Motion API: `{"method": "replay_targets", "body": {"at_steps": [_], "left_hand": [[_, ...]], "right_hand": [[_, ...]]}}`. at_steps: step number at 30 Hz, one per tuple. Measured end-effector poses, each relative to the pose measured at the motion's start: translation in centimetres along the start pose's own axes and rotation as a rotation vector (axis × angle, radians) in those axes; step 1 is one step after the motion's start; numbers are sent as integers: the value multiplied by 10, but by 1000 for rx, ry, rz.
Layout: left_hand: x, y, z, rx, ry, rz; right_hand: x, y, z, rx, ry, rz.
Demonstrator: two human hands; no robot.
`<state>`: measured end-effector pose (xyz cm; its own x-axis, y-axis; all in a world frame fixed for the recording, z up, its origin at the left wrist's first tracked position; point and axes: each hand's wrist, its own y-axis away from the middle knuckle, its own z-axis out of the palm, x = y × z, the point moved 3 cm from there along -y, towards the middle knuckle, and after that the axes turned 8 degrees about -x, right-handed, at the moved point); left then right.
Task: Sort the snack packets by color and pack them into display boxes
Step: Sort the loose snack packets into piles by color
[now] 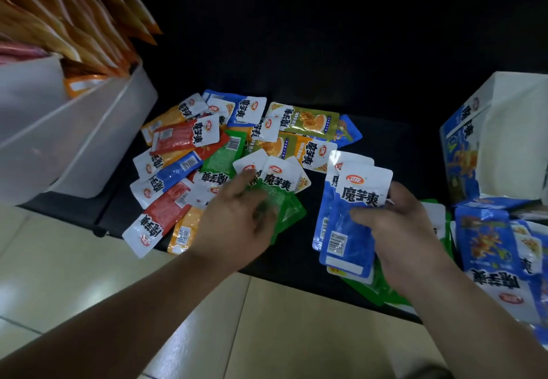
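- Right hand (406, 230) has a fanned stack of blue packets (350, 230) in a firm hold, thumb across the front and fingers curled behind. The stack is lifted over the near edge of the black table (385, 147).
- Left hand (237, 224) is down on a green packet (287, 215) at the near side of the pile. The fingers are smeared by motion, so I cannot tell whether they pinch it or only touch it.
- The mixed pile (189, 153) sprawls across the table's middle: red, orange, blue, green and olive packets, overlapping every which way, some face up, some barcode up.
- Off to the right, a blue display box (462, 141) stands with its white inside showing.
- Just in front of that box, more blue packets (486, 248) lie heaped at the table's right end.
- Under the right hand, some green packets (364, 286) lie flat on the table edge.
- Far left, a white bin (98, 129) holds orange packets (98, 17) standing on end, packed tight.
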<state>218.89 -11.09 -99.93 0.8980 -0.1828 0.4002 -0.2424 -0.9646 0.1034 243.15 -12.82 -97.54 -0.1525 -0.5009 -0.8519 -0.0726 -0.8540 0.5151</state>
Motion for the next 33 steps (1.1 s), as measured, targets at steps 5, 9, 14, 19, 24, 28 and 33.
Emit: {"method": "replay_targets", "body": {"at_steps": [5, 9, 14, 19, 24, 28, 33], "left_hand": [[-3, -30, -7, -74, -186, -391], [14, -38, 7, -72, -4, -392], [21, -37, 17, -4, 311, -393], [12, -48, 11, -114, 417, -488], [26, -45, -5, -174, 344, -478], [54, -28, -34, -95, 531, -453], [98, 9, -42, -101, 538, -365]], "right_hand": [[2, 2, 3, -11, 133, -43], [-1, 4, 1, 19, 170, -62], [0, 3, -5, 75, 156, -70], [-1, 6, -8, 72, 188, -86], [-14, 22, -19, 74, 249, -88], [-32, 35, -66, 168, 387, -178], [-23, 65, -119, 278, 305, -185]]}}
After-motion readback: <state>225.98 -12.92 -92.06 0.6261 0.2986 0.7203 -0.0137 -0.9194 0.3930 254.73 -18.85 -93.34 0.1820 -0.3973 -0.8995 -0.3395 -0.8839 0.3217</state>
